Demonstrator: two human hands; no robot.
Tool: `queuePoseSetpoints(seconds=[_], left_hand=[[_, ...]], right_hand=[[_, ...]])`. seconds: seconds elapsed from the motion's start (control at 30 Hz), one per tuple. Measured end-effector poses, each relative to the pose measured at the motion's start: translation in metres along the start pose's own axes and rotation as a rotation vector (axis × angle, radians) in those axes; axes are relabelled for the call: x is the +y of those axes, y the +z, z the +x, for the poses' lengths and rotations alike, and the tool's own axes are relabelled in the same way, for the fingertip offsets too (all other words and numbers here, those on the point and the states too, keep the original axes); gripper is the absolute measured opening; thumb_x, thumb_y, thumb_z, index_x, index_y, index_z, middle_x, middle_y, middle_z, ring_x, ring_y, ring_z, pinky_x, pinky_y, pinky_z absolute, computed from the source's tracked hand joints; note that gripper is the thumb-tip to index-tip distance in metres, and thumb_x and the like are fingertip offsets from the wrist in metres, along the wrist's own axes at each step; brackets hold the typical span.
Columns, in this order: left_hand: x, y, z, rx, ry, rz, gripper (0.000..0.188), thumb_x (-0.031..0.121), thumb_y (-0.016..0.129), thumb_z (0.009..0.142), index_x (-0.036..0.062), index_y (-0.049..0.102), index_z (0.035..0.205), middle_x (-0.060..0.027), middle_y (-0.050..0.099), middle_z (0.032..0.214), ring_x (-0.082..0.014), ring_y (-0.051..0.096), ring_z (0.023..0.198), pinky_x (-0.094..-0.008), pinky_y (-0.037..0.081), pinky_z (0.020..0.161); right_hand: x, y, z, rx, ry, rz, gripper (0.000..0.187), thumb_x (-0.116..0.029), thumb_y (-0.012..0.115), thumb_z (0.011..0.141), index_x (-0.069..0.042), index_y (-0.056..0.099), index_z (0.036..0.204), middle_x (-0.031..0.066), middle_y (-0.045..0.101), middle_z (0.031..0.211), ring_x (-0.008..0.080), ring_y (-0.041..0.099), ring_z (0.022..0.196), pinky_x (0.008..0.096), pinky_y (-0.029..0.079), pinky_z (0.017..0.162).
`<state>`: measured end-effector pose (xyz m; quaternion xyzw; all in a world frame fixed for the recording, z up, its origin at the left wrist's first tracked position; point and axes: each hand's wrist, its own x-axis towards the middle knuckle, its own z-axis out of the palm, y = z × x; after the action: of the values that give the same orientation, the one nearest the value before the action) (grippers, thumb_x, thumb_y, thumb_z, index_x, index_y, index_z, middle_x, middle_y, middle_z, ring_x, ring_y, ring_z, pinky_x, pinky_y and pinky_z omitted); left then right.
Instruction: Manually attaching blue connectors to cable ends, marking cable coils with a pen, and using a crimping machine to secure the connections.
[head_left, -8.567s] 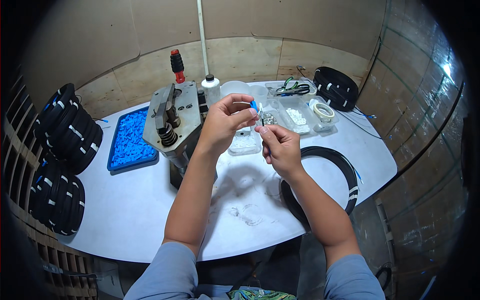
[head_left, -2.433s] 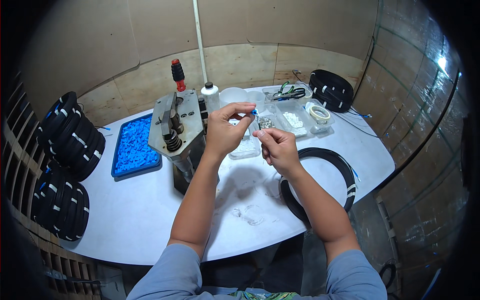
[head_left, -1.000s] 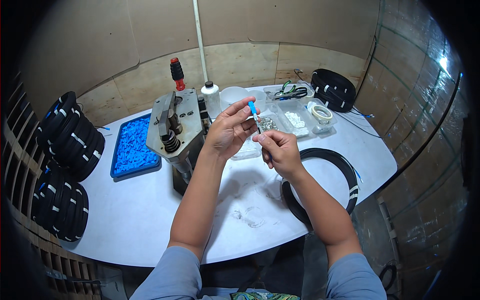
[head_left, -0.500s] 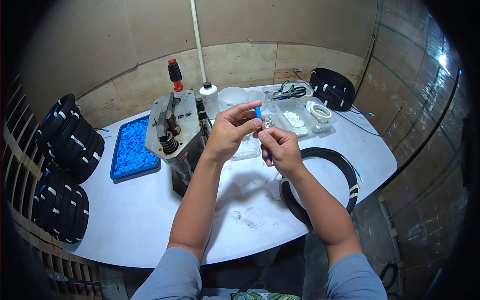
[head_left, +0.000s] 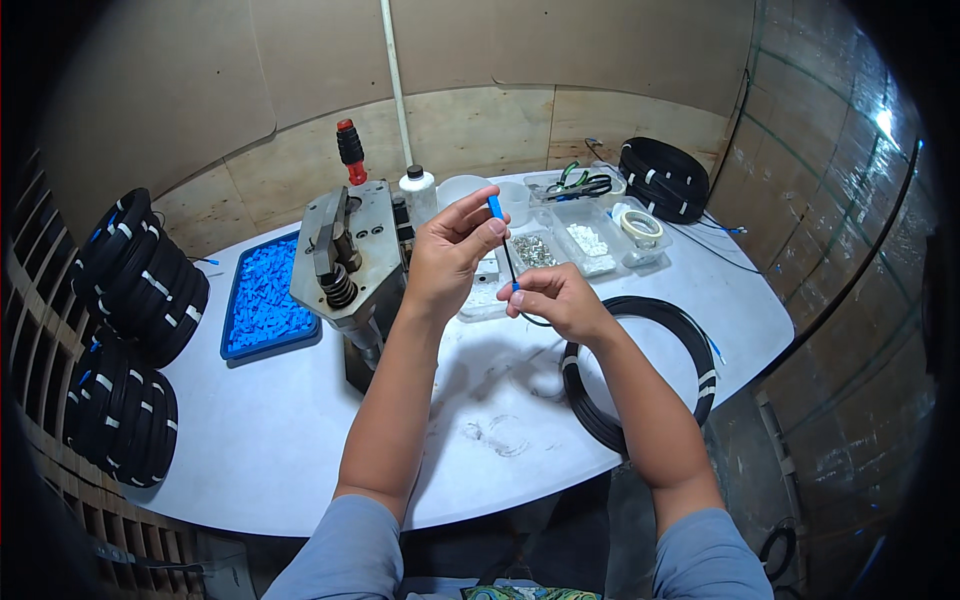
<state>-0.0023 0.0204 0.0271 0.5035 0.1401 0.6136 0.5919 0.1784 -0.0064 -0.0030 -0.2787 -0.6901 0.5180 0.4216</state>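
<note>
My left grip (head_left: 450, 250) pinches the blue cap (head_left: 495, 207). From there the black cord (head_left: 509, 260) slants down (pretty straight) to my right grip (head_left: 563, 303), which pinches it, nearer me.

Left hand (head_left: 445, 262): raised, thumb and fingers closed in a pinch, tips toward one o'clock. Right hand (head_left: 563, 303): apart, at four o'clock from the left, likewise pinched, tips toward ten. Left forearm (head_left: 390, 408): bare, directed between twelve and one. Right forearm (head_left: 650, 415): bare, directed toward eleven.
</note>
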Motion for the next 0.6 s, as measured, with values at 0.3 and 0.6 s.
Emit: queuePoseSetpoints(seconds=[0.3, 0.6], left_hand=[[-0.0059, -0.0026, 0.0003, -0.105, -0.125, 0.070, 0.043, 0.002, 0.065, 0.085, -0.0005, 0.054, 0.126, -0.0121, 0.064, 0.102, -0.0165, 0.060, 0.090, -0.0302, 0.049, 0.080], [-0.0061, -0.0002, -0.0021, -0.136, -0.222, 0.123, 0.035, 0.010, 0.063, 0.089, -0.0038, 0.058, 0.121, -0.0135, 0.066, 0.100, -0.0168, 0.062, 0.086, -0.0290, 0.051, 0.075]], right_hand=[[-0.0023, 0.0016, 0.0016, 0.077, -0.087, 0.028, 0.027, -0.023, 0.059, 0.093, 0.003, 0.068, 0.094, 0.0048, 0.064, 0.075, 0.0103, 0.059, 0.072, 0.0249, 0.048, 0.069], [0.0044, 0.0033, 0.0041, 0.080, -0.093, 0.190, 0.030, -0.026, 0.053, 0.097, 0.002, 0.064, 0.097, 0.0062, 0.064, 0.085, 0.0134, 0.063, 0.077, 0.0278, 0.051, 0.071]])
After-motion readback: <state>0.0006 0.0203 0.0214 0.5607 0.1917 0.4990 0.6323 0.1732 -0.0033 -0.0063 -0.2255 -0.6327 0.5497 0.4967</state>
